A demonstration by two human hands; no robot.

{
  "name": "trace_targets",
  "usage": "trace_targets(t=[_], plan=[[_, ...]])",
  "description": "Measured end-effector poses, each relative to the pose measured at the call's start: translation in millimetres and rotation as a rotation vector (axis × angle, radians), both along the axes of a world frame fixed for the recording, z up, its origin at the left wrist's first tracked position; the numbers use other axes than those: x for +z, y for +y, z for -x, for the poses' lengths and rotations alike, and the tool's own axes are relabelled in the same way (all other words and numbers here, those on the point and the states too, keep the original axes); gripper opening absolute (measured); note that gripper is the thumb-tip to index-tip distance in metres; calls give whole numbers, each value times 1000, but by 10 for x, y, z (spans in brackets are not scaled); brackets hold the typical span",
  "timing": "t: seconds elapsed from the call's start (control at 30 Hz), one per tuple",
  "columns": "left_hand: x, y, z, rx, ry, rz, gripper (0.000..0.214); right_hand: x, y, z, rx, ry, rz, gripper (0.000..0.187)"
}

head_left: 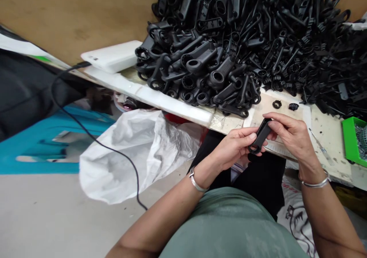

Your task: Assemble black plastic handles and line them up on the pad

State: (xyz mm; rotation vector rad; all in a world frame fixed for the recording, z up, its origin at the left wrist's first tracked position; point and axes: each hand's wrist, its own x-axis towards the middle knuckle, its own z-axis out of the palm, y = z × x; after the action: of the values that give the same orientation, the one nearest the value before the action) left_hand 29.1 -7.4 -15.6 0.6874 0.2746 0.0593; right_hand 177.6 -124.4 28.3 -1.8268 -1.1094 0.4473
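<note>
Both hands hold one black plastic handle part (260,136) just off the near edge of the worktable (327,133). My left hand (233,145) pinches its lower ringed end between thumb and fingers. My right hand (291,133) grips its upper end, fingers curled over it. Each wrist wears a silver bangle. A large heap of the same black handle parts (243,40) covers the table behind. Two small black toothed rings (276,104) lie on the bare table just beyond my hands.
A green tray (352,140) holding small metal pieces stands at the right edge. A white foam block (113,56) lies at the table's left end. A white plastic sack (134,151) and a black cable (86,129) sit below, beside a blue stool (57,151).
</note>
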Motion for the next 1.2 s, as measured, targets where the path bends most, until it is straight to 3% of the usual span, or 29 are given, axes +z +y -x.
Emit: trace_targets(t=[0.13, 0.27, 0.6, 0.77, 0.9, 0.97, 1.03, 1.2], plan=[[-11, -28, -15, 23, 11, 1, 47, -62, -34, -6, -75, 99, -32, 20], [-5, -55, -31, 56, 19, -5, 50, -76, -43, 8, -137, -9, -96, 11], [-51, -79, -8, 65, 42, -35, 50, 3, -17, -61, -58, 183, -24, 15], [-78, -92, 4, 56, -3, -143, 49, -54, -15, -59, -152, 45, -36, 13], [-116, -110, -17, 89, -21, -103, 52, -117, -25, 17, -107, -155, 66, 23], [-108, -121, -26, 97, -24, -124, 53, -142, -15, 82, -149, -256, 66, 26], [-67, -130, -30, 93, -8, -233, 53, -160, 3, 149, -224, -336, 34, 28], [68, -138, -26, 201, 56, -728, 36, -152, 26, 240, -272, -307, 17, 28]])
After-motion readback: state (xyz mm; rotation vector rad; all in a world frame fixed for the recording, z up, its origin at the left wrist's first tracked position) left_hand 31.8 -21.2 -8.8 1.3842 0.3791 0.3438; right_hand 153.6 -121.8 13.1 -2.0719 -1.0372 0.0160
